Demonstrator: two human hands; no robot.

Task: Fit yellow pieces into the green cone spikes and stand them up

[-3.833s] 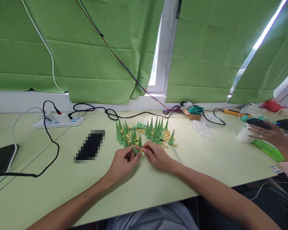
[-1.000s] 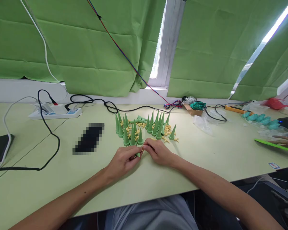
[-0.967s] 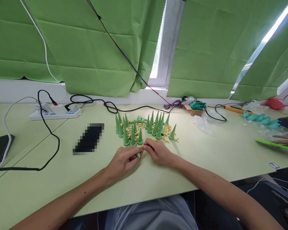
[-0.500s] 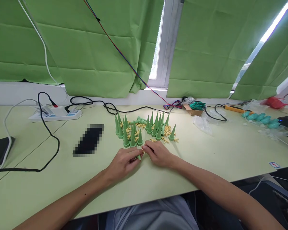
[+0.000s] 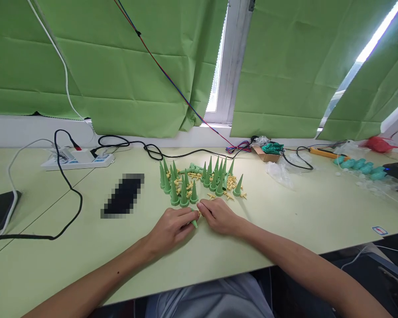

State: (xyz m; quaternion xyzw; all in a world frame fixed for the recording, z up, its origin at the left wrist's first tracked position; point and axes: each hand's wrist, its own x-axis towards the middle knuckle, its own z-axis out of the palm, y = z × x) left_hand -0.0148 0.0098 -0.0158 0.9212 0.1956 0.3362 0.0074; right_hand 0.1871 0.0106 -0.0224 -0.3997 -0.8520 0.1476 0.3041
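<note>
One green cone (image 5: 194, 224), gripped in our left hand (image 5: 172, 226), has swung its tip toward five o'clock; our right hand (image 5: 219, 216) nears a yellow piece (image 5: 199, 213), grip unclear. Open table (image 5: 285, 216) at three, edge (image 5: 185, 284) at six.

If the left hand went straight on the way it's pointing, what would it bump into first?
The right hand, probably: its curled fingers are just ahead of the left hand. A tiny yellow piece shows between them and might touch first; depth is unclear.

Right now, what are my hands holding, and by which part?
Your left hand holds a green cone by its wider part; right hand near a yellow piece, grip unclear.
</note>
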